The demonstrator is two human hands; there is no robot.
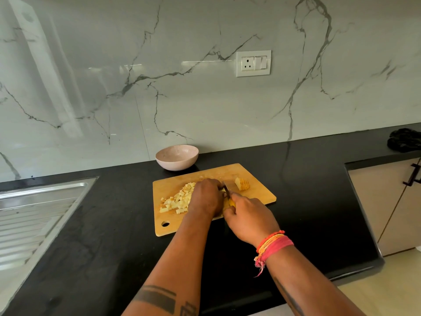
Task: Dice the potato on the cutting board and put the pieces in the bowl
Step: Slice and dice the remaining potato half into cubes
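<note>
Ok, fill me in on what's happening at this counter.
A person is dicing potato on the wooden cutting board. The right hand grips a yellow-handled knife; the left hand presses down beside the blade. A pile of diced pieces lies on the board's left, a sliced chunk on its right. The bowl behind looks empty.

No readable text anywhere in the view.

No lettering, brand, number or sign can be made out on the cutting board (211,201), the bowl (177,157), the knife (226,189) or the wall socket plate (253,63); the dark tattoo bands on the forearm near the bottom edge are plain shapes, not letters.
</note>
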